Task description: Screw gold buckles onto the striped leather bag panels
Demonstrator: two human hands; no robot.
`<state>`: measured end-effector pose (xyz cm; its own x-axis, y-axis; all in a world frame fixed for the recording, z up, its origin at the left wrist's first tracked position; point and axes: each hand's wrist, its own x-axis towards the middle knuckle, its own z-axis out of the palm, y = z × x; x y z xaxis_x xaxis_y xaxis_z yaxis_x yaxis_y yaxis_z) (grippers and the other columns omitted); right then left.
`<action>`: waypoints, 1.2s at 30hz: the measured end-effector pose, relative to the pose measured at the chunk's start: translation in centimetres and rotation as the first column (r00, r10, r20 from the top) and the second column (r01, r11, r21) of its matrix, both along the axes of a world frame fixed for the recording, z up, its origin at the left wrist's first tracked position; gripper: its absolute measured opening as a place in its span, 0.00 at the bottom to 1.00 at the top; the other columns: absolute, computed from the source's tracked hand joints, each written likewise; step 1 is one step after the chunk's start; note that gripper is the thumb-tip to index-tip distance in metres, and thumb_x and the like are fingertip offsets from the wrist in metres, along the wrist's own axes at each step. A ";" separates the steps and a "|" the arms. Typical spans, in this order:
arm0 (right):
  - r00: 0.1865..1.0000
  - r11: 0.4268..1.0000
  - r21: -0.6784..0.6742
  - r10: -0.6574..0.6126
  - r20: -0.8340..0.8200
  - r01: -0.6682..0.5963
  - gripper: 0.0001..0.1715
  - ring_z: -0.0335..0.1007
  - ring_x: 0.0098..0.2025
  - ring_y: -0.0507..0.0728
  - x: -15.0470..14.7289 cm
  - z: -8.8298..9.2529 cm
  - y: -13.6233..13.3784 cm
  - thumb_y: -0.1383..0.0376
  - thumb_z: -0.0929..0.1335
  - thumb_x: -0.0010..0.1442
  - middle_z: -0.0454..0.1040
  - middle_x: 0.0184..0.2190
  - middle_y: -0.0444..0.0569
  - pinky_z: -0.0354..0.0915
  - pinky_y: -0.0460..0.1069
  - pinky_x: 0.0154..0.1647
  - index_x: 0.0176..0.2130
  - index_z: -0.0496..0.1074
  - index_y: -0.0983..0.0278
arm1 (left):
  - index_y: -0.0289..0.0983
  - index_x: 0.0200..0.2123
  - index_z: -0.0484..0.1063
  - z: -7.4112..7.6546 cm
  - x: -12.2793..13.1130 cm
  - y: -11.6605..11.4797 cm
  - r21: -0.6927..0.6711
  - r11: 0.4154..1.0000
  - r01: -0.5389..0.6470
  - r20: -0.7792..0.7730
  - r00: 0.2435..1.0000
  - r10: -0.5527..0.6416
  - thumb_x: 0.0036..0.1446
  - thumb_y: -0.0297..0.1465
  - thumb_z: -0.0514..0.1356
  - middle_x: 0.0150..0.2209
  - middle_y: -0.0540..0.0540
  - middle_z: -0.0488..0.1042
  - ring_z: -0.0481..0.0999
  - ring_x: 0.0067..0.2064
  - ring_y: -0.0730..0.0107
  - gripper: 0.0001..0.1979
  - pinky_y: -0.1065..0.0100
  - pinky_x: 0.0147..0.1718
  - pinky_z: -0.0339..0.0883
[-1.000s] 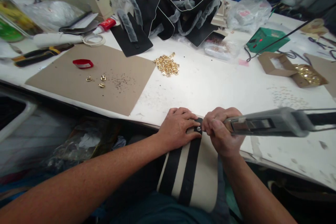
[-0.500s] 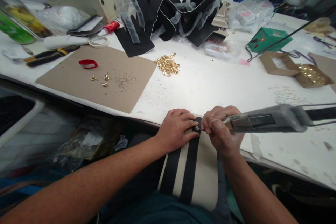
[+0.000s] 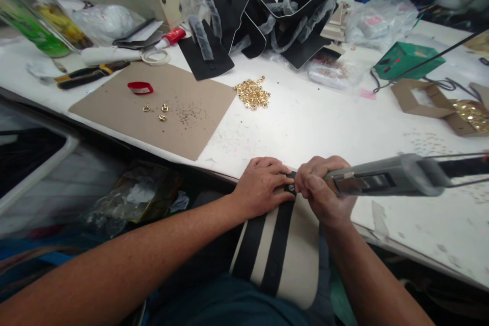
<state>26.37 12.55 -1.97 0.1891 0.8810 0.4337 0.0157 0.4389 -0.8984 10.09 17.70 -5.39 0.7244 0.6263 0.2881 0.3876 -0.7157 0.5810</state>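
My left hand [image 3: 263,187] lies flat with fingers spread on a beige panel [image 3: 301,244] with black straps [image 3: 278,249], across my lap and against the table edge. Its thumb and forefinger lie either side of a small round metal screw [image 3: 291,188] on the strap end. Just right of that, my right hand [image 3: 324,186] is closed around the front of a grey electric screwdriver [image 3: 389,175], held nearly level with its back end pointing right. The fingers hide the screwdriver's tip, so whether it touches the panel does not show.
Small gold hardware [image 3: 252,93] is heaped on the white table [image 3: 344,112]. A brown board [image 3: 126,122] carries a red ring-shaped piece [image 3: 140,87] and a few gold parts. Black panels [image 3: 237,15] stand behind. A green box [image 3: 408,61] and cardboard trays [image 3: 420,97] are at right.
The view has shifted slightly, so the table items appear farther right. Both hands, the panel and the screwdriver keep nearly the same arrangement.
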 end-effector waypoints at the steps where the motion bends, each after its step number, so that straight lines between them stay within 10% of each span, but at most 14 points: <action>1: 1.000 1.000 0.009 0.006 -0.008 -0.006 0.15 0.68 0.23 0.53 0.0 0.0 0.1 0.59 0.74 0.64 0.66 0.23 0.37 0.69 0.52 0.28 0.32 0.66 0.57 | 0.47 0.45 0.82 0.0 0.0 0.0 -0.002 1.000 0.002 -0.003 1.000 -0.002 0.63 0.44 0.68 0.55 0.52 0.81 0.72 0.61 0.56 0.12 0.51 0.58 0.58; 27: 0.991 0.990 0.043 -0.132 0.012 0.131 0.16 0.68 0.29 0.54 -0.2 0.6 -2.1 0.57 0.77 0.61 0.71 0.27 0.43 0.69 0.51 0.32 0.33 0.70 0.62 | 0.47 0.47 0.83 0.3 -0.1 -0.2 0.052 0.999 -0.007 0.004 1.000 0.007 0.57 0.41 0.73 0.53 0.50 0.82 0.74 0.58 0.56 0.15 0.51 0.57 0.62; 36: 0.916 0.907 -0.128 -0.394 0.079 0.401 0.20 0.74 0.24 0.59 0.4 5.9 -6.3 0.52 0.78 0.56 0.74 0.22 0.44 0.71 0.52 0.26 0.36 0.74 0.63 | 0.45 0.46 0.84 0.0 -0.3 -0.4 0.045 0.998 -0.045 0.041 0.998 0.044 0.54 0.40 0.75 0.52 0.48 0.83 0.75 0.58 0.56 0.17 0.50 0.59 0.64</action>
